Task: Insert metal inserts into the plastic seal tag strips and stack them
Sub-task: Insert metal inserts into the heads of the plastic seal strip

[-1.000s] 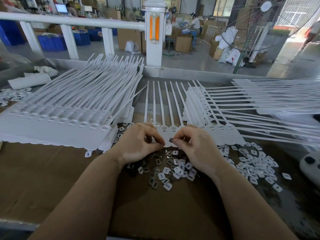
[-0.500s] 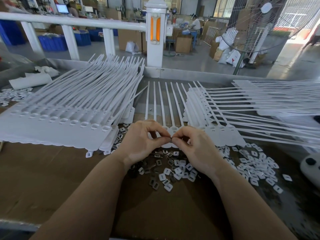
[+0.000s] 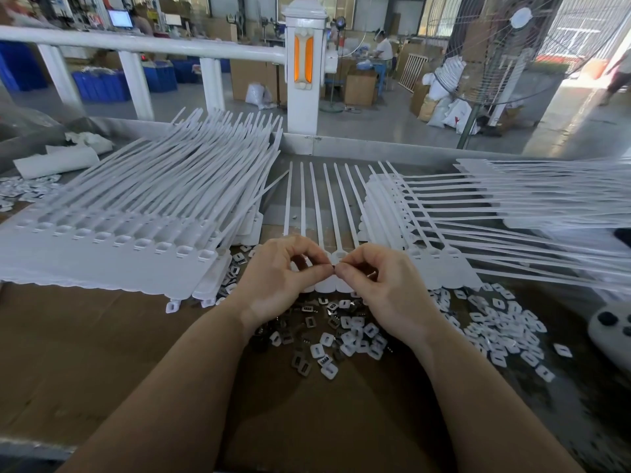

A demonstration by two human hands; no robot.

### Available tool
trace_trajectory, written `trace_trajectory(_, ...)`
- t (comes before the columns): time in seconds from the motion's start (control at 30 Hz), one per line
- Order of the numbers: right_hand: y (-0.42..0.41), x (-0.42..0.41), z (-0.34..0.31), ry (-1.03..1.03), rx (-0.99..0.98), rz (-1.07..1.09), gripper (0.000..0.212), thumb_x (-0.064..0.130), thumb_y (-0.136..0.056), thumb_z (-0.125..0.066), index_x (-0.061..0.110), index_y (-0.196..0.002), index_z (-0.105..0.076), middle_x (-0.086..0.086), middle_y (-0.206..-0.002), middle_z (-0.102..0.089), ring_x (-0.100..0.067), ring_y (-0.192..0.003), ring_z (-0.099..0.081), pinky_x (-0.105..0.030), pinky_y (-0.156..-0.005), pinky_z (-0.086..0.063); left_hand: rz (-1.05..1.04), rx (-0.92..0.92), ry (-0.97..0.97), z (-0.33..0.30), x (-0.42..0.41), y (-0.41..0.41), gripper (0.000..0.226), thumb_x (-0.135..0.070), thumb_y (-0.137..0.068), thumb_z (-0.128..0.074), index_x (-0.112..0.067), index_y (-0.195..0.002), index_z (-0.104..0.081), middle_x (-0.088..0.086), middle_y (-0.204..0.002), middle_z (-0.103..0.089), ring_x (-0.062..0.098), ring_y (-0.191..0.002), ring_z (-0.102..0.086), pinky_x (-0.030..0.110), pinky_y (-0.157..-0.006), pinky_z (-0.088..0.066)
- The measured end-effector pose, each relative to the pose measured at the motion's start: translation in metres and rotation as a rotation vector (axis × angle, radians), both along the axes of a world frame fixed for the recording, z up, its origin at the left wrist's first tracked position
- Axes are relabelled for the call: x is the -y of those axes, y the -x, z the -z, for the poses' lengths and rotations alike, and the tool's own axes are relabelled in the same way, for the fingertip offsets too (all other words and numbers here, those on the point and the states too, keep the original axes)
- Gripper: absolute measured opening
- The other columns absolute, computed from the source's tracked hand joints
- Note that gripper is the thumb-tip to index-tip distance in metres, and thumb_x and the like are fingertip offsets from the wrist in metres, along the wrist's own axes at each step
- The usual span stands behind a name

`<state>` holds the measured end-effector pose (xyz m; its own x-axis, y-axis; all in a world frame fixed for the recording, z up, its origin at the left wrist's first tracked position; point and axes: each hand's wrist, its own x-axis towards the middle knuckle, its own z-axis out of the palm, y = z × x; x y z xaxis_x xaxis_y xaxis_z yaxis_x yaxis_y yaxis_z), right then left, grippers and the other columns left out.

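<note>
A white plastic seal tag strip [image 3: 327,206] lies in the middle of the brown table, its thin tails pointing away from me. My left hand [image 3: 283,278] and my right hand [image 3: 382,285] hover over its tag heads, fingers curled, fingertips meeting at one small metal insert [image 3: 334,266] pinched between them. More dark metal inserts [image 3: 304,363] and white caps [image 3: 355,332] lie scattered just below my hands. A tall stack of strips [image 3: 112,233] sits to the left.
Another pile of strips [image 3: 512,206] fans out to the right. Loose white caps [image 3: 502,322] spread at right, beside a white controller-like object [image 3: 611,332]. A white railing and post [image 3: 304,70] stand behind the table's metal back edge.
My hands came together and rose slightly over the tag heads; the fingertips, apart a second ago, now touch at the insert.
</note>
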<state>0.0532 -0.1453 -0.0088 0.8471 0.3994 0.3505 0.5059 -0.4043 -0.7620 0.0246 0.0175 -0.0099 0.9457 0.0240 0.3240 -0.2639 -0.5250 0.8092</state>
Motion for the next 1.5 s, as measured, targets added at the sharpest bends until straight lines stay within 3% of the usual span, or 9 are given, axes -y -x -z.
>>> trace_trajectory(0.33, 0.000, 0.001, -0.002, -0.096, -0.114, 0.022, 0.015, 0.022, -0.090, -0.058, 0.024, -0.076, -0.064, 0.008, -0.070, -0.065, 0.006, -0.067, -0.056, -0.005, -0.060, -0.041, -0.036, 0.157, 0.019, -0.002, 0.003, 0.000, 0.011, -0.013, -0.074, -0.075, -0.022, -0.071, -0.070, -0.012, -0.071, -0.062, 0.001, -0.067, -0.053, 0.008, -0.064, -0.038)
trace_trajectory(0.53, -0.006, 0.000, 0.007, 0.095, 0.040, 0.179, 0.011, 0.024, -0.094, -0.052, 0.018, -0.087, -0.058, 0.011, -0.076, -0.056, -0.003, -0.071, -0.052, -0.008, -0.064, -0.039, -0.224, -0.010, 0.025, 0.003, -0.003, -0.008, 0.012, -0.019, -0.082, -0.068, -0.026, -0.073, -0.064, -0.011, -0.075, -0.059, -0.002, -0.064, -0.049, 0.004, -0.059, -0.036)
trace_trajectory(0.7, -0.008, 0.000, 0.011, 0.181, 0.087, 0.160, 0.013, 0.022, -0.096, -0.047, 0.014, -0.094, -0.057, 0.012, -0.079, -0.052, -0.003, -0.074, -0.047, -0.010, -0.064, -0.036, -0.310, -0.124, -0.033, 0.008, -0.010, -0.021, 0.008, -0.019, -0.091, -0.057, -0.018, -0.090, -0.065, -0.009, -0.079, -0.058, 0.001, -0.071, -0.050, 0.012, -0.061, -0.035)
trace_trajectory(0.8, -0.008, -0.001, 0.011, 0.194, 0.083, 0.143, 0.013, 0.022, -0.096, -0.047, 0.014, -0.095, -0.057, 0.012, -0.079, -0.052, -0.002, -0.072, -0.047, -0.012, -0.063, -0.034, -0.330, -0.156, -0.078, 0.008, -0.014, -0.027, 0.009, -0.017, -0.092, -0.054, -0.017, -0.091, -0.063, -0.010, -0.079, -0.057, 0.003, -0.073, -0.050, 0.018, -0.062, -0.035)
trace_trajectory(0.97, -0.007, -0.001, 0.010, 0.191, 0.071, 0.140, 0.014, 0.021, -0.096, -0.047, 0.013, -0.095, -0.057, 0.007, -0.083, -0.056, -0.008, -0.077, -0.050, -0.019, -0.066, -0.037, -0.336, -0.228, -0.157, 0.004, -0.016, -0.034, 0.007, -0.021, -0.093, -0.055, -0.020, -0.086, -0.058, -0.014, -0.069, -0.052, 0.002, -0.066, -0.048, 0.016, -0.056, -0.033)
trace_trajectory(1.07, -0.005, -0.001, 0.009, 0.195, 0.055, 0.136, 0.013, 0.022, -0.096, -0.046, 0.014, -0.094, -0.056, 0.006, -0.085, -0.057, -0.010, -0.079, -0.051, -0.023, -0.070, -0.038, -0.320, -0.282, -0.209, -0.001, -0.017, -0.039, 0.008, -0.021, -0.093, -0.054, -0.018, -0.088, -0.059, -0.005, -0.076, -0.057, 0.012, -0.073, -0.052, 0.025, -0.064, -0.038)
trace_trajectory(1.2, -0.005, 0.000, 0.008, 0.217, 0.042, 0.128, 0.012, 0.023, -0.096, -0.046, 0.016, -0.095, -0.056, 0.006, -0.085, -0.056, -0.011, -0.081, -0.052, -0.028, -0.075, -0.042, -0.295, -0.336, -0.228, -0.007, -0.018, -0.042, 0.007, -0.021, -0.092, -0.057, -0.017, -0.090, -0.062, -0.002, -0.081, -0.057, 0.011, -0.072, -0.052, 0.023, -0.059, -0.038)
trace_trajectory(1.3, -0.004, 0.000, 0.008, 0.225, 0.048, 0.121, 0.012, 0.023, -0.096, -0.046, 0.016, -0.095, -0.056, 0.007, -0.084, -0.055, -0.011, -0.081, -0.052, -0.028, -0.075, -0.043, -0.290, -0.347, -0.258, -0.009, -0.018, -0.043, 0.010, -0.022, -0.091, -0.059, -0.014, -0.092, -0.064, 0.001, -0.085, -0.059, 0.016, -0.081, -0.054, 0.026, -0.068, -0.039)
trace_trajectory(1.5, -0.004, -0.001, 0.008, 0.220, 0.059, 0.120, 0.012, 0.023, -0.096, -0.047, 0.016, -0.093, -0.056, 0.009, -0.082, -0.055, -0.009, -0.080, -0.051, -0.024, -0.071, -0.039, -0.253, -0.374, -0.214, -0.011, -0.019, -0.043, 0.006, -0.018, -0.088, -0.061, -0.013, -0.088, -0.065, 0.001, -0.079, -0.059, 0.015, -0.074, -0.053, 0.025, -0.066, -0.039)
